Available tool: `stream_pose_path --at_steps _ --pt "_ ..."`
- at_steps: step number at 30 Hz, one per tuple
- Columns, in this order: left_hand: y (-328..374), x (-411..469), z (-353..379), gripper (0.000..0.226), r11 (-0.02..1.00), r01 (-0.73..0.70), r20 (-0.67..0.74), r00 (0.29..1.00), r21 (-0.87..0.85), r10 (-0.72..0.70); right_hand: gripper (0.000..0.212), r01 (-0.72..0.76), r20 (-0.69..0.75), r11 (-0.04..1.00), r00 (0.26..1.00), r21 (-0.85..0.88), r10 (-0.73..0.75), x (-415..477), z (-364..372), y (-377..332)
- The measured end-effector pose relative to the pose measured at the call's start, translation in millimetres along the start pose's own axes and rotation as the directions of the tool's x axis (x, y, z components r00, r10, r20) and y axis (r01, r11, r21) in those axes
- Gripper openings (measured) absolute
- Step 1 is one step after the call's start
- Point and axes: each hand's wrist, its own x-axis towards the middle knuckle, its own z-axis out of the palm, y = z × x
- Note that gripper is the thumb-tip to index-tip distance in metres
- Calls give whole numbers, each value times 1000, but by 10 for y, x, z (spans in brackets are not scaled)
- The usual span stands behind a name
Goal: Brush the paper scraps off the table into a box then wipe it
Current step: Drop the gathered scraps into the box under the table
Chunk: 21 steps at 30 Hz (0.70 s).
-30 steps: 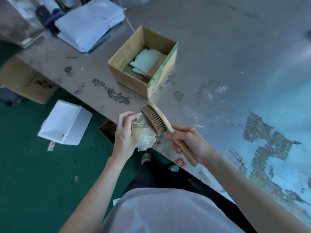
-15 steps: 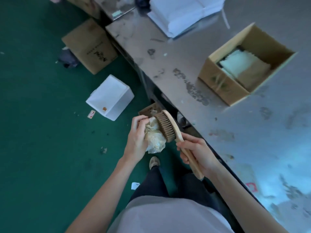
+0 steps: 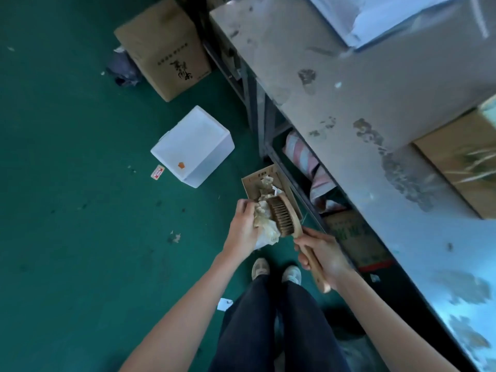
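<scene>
Green floor (image 3: 80,237) spreads wide and open on the left. The worn grey table (image 3: 349,103) runs diagonally on the right. Beside its edge, a small cardboard box (image 3: 253,181) sits on the floor. Above it, the left hand (image 3: 241,229) clutches crumpled paper scraps (image 3: 264,224) against the brush (image 3: 284,216), whose handle the right hand (image 3: 322,256) grips.

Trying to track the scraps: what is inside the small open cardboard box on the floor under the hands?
Crumpled paper scraps lie inside the cardboard box. The brush and the paper wad that the left hand holds cover its near part, so its bottom cannot be seen.
</scene>
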Motion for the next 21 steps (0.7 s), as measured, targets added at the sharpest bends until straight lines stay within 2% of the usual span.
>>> stream_pose_path --at_steps 6,11,17,21 --pt "-675 374 602 23 989 140 2 990 -54 -141 31 -64 -31 997 998 -32 63 854 -15 298" --pt "-1166 721 1142 23 980 178 -5 984 -85 -179 26 -107 -92 994 990 -25 104 1559 -120 595" --pt "-1577 1213 1753 30 953 269 124 960 -139 -253 29 -90 -186 994 979 -61 78 2333 -315 882" --pt "-1769 1458 2080 43 912 382 232 910 -148 -344 32 -44 -266 994 964 -105 15 2776 -421 1035"
